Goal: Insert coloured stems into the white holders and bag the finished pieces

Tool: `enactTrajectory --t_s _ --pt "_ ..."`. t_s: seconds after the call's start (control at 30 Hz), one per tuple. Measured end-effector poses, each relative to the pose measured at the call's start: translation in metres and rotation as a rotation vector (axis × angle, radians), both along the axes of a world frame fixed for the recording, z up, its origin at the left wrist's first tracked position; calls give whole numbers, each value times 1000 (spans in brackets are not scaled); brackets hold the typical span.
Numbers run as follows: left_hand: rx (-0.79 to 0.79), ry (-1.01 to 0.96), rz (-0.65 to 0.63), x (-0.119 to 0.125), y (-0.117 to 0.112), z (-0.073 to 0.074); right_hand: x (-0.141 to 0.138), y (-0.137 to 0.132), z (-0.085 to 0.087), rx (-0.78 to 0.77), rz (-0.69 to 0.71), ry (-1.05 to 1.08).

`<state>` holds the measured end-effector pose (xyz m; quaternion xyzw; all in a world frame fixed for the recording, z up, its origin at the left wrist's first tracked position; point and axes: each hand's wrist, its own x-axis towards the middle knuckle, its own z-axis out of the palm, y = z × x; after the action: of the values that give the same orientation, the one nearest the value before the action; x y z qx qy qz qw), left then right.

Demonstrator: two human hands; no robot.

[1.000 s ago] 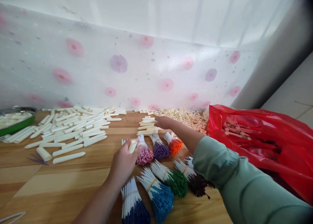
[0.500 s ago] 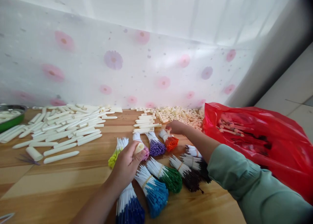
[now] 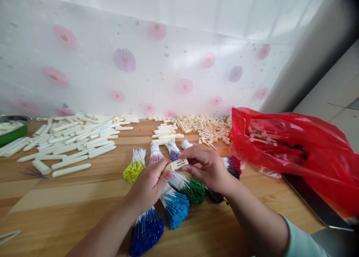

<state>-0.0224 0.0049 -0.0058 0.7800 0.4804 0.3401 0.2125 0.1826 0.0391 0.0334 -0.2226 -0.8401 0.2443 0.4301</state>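
My left hand (image 3: 148, 186) is closed around a cream plastic tube whose end shows at my fingertips. My right hand (image 3: 209, 169) pinches a small cream slotted insert (image 3: 179, 163) and holds it against the tube's end. Both hands meet above tied bundles of thin sticks with coloured tips: yellow (image 3: 134, 166), pink (image 3: 155, 155), purple (image 3: 173, 150), green (image 3: 192, 187), light blue (image 3: 175, 206), dark blue (image 3: 146, 231) and dark red (image 3: 232, 163).
Many cream tubes (image 3: 70, 144) lie spread at the left, beside a green-rimmed tray (image 3: 11, 131). A pile of small cream inserts (image 3: 204, 128) sits by the flowered curtain (image 3: 126, 62). A red plastic bag (image 3: 294, 152) lies at the right on the wooden table (image 3: 70, 208).
My right hand came back from the insert pile with one insert and met my left hand, which still holds the tube. The view shifted slightly downward.
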Motion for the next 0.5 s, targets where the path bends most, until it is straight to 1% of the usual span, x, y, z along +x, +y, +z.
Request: enactTrajectory --t_s 0.07,0.13,0.23,0.33,0.43,0.5 --pt "42 130 38 2 -1 1 1 -7 -1 42 -35 -21" --pt "93 274 77 3 -2 1 5 -7 -3 17 -55 -86" --pt "149 452 95 5 -1 1 9 -3 -7 -32 -45 -167" --pt "144 597 120 8 1 2 10 1 -12 -42 -26 -206" --pt "94 664 136 11 2 3 12 6 -16 -93 -4 -212" --pt "68 639 123 14 0 4 14 9 -16 -161 90 -181"
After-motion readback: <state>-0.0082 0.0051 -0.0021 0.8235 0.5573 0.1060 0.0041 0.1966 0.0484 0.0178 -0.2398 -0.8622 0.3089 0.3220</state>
